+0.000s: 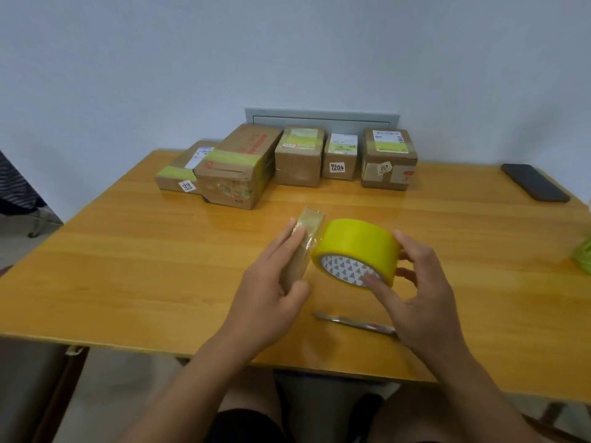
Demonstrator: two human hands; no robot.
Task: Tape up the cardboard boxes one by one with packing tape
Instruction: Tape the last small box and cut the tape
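My right hand (415,282) grips a yellow roll of packing tape (358,247) just above the wooden table (144,276), thumb on its patterned core. My left hand (271,282) holds a small, narrow cardboard box (305,241) right next to the roll, fingers along its left side and thumb at its near end. A clear strip of tape runs from the roll onto the box. Several larger cardboard boxes stand in a row at the table's far edge, among them a big one (236,167) with yellow-green tape and one marked 7204 (339,156).
A thin metal blade tool (351,321) lies on the table near my right wrist. A dark phone (534,181) rests at the far right corner. A green bag (583,254) shows at the right edge. A white wall stands behind the table.
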